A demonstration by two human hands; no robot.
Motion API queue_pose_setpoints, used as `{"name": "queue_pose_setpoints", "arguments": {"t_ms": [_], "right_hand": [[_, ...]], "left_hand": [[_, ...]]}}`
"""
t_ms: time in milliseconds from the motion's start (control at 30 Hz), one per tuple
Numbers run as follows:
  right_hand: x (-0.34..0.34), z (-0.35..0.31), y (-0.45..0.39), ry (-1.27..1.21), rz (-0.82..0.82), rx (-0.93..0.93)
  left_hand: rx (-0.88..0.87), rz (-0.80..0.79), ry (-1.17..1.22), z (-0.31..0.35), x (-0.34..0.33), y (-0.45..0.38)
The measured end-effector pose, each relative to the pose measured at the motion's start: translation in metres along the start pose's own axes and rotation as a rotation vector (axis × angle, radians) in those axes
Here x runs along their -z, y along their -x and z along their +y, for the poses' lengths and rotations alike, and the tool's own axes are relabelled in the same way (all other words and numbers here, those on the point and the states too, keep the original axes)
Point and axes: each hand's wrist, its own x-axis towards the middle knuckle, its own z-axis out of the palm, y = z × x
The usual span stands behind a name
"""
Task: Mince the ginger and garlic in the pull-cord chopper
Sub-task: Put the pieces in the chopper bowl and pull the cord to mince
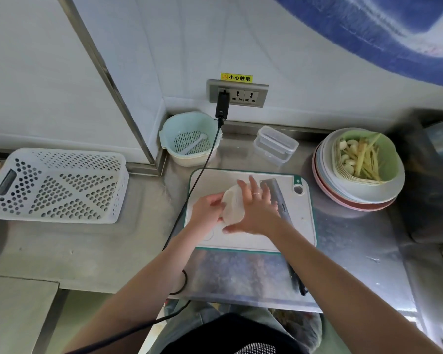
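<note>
Left hand [207, 210] grips chopper [232, 204] on cutting board [253, 238], right hand [253, 208] flat on top, fingers [252, 183] spread; cleaver [279, 200] just beside, ginger and garlic [358, 157] in green bowl [391, 159] well apart.

One wide-angle view only, worn at head height, aimed forward and steeply down. The white cutting board with green edging [253, 236] is framed near centre, close below; both forearms enter from the bottom edge. The grey wall socket panel [238, 93] is seen at upper centre, edges bowed by the lens.
</note>
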Motion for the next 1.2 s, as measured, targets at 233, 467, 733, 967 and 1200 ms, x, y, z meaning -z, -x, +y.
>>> {"name": "queue_pose_setpoints", "arguments": {"t_ms": [233, 467, 733, 967, 1200], "right_hand": [[0.009, 0.002, -0.006, 0.105, -0.075, 0.054], [0.015, 0.019, -0.008, 0.136, 0.008, 0.223], [0.05, 0.007, 0.018, -0.419, 0.061, 0.332], [0.088, 0.001, 0.047, 0.02, 0.0, 0.56], [0.105, -0.006, 0.052, 0.149, -0.013, 0.666]], "left_hand": [[0.15, -0.051, -0.126, 0.019, -0.004, -0.007], [0.271, -0.163, 0.008, 0.02, 0.005, -0.001], [0.484, -0.466, 0.85, 0.013, -0.01, 0.011], [0.497, -0.65, 0.579, 0.059, -0.012, 0.035], [0.481, -0.625, 0.445, 0.058, -0.005, 0.034]]}}
